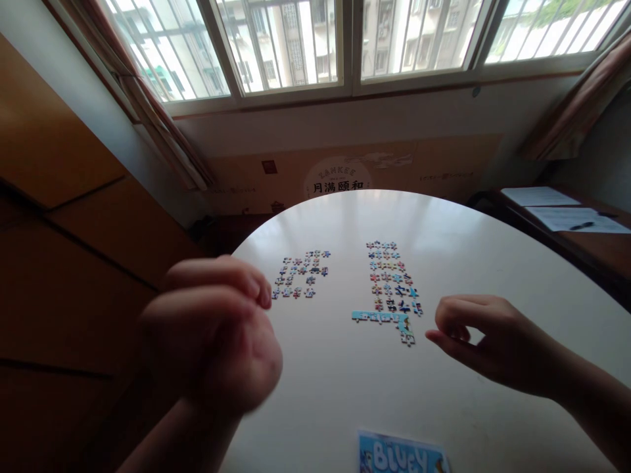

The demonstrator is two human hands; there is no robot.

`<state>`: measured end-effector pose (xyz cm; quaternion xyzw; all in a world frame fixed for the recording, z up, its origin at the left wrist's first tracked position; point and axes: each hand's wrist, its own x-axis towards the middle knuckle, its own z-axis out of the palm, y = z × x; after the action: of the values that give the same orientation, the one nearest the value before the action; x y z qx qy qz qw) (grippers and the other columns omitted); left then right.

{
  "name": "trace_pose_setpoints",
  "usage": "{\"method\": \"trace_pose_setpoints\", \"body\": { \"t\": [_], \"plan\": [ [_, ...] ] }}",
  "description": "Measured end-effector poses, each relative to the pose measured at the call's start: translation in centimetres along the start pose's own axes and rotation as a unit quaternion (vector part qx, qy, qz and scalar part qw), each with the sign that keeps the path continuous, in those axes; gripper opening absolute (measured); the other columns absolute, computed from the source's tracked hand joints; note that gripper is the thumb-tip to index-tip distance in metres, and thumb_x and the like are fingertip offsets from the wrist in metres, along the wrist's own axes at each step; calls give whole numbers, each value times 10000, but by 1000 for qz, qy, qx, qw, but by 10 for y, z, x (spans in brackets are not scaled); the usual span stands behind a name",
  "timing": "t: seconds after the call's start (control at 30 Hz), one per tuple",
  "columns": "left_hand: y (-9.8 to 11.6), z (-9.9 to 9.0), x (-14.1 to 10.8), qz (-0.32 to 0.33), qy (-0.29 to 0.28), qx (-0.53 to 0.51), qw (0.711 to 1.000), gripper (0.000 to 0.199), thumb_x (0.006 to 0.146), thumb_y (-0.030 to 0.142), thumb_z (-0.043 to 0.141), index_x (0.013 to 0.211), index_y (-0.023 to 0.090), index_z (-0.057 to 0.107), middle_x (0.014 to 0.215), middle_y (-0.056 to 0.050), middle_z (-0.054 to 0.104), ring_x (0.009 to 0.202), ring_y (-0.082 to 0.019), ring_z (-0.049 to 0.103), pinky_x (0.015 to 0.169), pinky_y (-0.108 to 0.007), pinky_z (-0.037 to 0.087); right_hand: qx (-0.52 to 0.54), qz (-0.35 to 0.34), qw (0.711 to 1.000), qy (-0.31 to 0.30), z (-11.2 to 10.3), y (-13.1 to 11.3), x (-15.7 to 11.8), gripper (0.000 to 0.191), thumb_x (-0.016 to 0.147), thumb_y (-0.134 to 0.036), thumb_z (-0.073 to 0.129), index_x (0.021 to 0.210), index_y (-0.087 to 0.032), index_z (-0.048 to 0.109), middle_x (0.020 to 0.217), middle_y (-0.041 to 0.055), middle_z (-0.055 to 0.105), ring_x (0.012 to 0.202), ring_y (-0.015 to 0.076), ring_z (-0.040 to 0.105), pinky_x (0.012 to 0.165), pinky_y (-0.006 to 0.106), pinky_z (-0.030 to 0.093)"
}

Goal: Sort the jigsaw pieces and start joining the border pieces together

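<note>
My left hand (217,328) is raised above the table's left side, close to the camera and a little blurred. Its fingers are curled in, and whatever they may hold is hidden. Over the right part of the table, my right hand (483,341) is loosely closed, thumb below the bent fingers, with nothing visible in it. Just left of it lies a joined strip of light-blue puzzle pieces (379,316), bent downward at its right end. Loose jigsaw pieces (389,266) stand in rows above the strip. Another group of loose pieces (296,269) lies beside my left hand.
The round white table (315,387) fills the lower middle. A blue "Bluey" picture card or box (401,453) lies at the near edge of view. Papers (576,219) and a pen rest on a dark desk at right. Wooden cabinets (59,276) stand at left, barred windows behind.
</note>
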<state>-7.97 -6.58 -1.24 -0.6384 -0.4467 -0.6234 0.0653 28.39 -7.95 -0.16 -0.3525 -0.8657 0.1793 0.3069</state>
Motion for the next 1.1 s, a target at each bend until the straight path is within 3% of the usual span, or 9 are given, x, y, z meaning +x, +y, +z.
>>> {"method": "trace_pose_setpoints", "body": {
  "t": [0.03, 0.07, 0.13, 0.23, 0.37, 0.63, 0.73, 0.9, 1.1],
  "plan": [
    [13, 14, 21, 12, 56, -15, 998, 145, 907, 361, 426, 813, 276, 495, 757, -35, 546, 635, -195, 544, 557, -361, 493, 2, 1, 1000, 0, 0, 0, 0, 229, 945, -230, 600, 746, -224, 487, 617, -25, 512, 517, 101, 468, 477, 231, 385],
    [19, 27, 38, 5, 47, -12, 999, 138, 895, 307, 431, 779, 258, 487, 752, -34, 541, 657, -189, 550, 594, -354, 493, 3, 3, 1000, 0, 1, 0, 0, 231, 944, -232, 601, 742, -224, 489, 613, -26, 511, 514, 100, 467, 472, 230, 383],
    [16, 48, 60, -21, -24, 25, 999, 136, 867, 233, 431, 746, 237, 493, 752, -30, 556, 701, -183, 564, 655, -340, 493, 4, 3, 1000, 2, 2, 1, 1, 238, 944, -239, 598, 733, -225, 489, 604, -28, 510, 507, 100, 467, 464, 228, 380],
    [-14, 62, 70, -63, -85, 70, 992, 164, 858, 218, 417, 753, 220, 543, 787, -30, 602, 783, -188, 592, 735, -327, 494, 0, -1, 1000, 5, 4, 2, 3, 244, 947, -251, 588, 724, -224, 493, 588, -32, 506, 494, 101, 467, 452, 228, 375],
    [-38, 61, 68, -120, -166, 119, 972, 223, 872, 250, 445, 796, 204, 649, 800, -23, 650, 781, -187, 607, 754, -317, 481, -11, 1, 1000, 2, 6, 4, 4, 242, 951, -253, 581, 724, -218, 505, 584, -33, 500, 491, 98, 462, 448, 224, 369],
    [-20, 57, 68, -115, -423, 220, 872, 215, 859, 317, 602, 885, 203, 782, 915, -69, 734, 767, -213, 640, 683, -325, 469, -6, 7, 1000, 7, 5, 7, 3, 257, 953, -269, 597, 721, -213, 502, 585, -36, 497, 490, 90, 456, 439, 208, 365],
    [-19, 53, 66, -140, -477, 226, 838, 181, 836, 300, 630, 850, 219, 791, 844, -57, 751, 661, -194, 628, 591, -299, 443, -8, 6, 1000, 6, 6, 7, 3, 258, 953, -266, 598, 720, -212, 502, 582, -38, 491, 487, 88, 452, 436, 205, 362],
    [-22, 47, 69, -152, -470, 256, 831, 167, 825, 294, 638, 842, 235, 794, 844, -47, 771, 679, -200, 650, 580, -285, 434, -10, 4, 1000, 4, 6, 8, 2, 252, 952, -255, 602, 724, -209, 505, 588, -39, 492, 492, 84, 452, 447, 197, 371],
    [-21, 39, 84, -175, -365, 322, 856, 227, 884, 330, 590, 892, 217, 786, 914, -50, 769, 854, -211, 673, 679, -279, 444, -6, 2, 1000, -1, 5, 6, 3, 247, 958, -253, 596, 732, -206, 510, 590, -41, 491, 492, 78, 451, 436, 184, 354]
  ]
}}
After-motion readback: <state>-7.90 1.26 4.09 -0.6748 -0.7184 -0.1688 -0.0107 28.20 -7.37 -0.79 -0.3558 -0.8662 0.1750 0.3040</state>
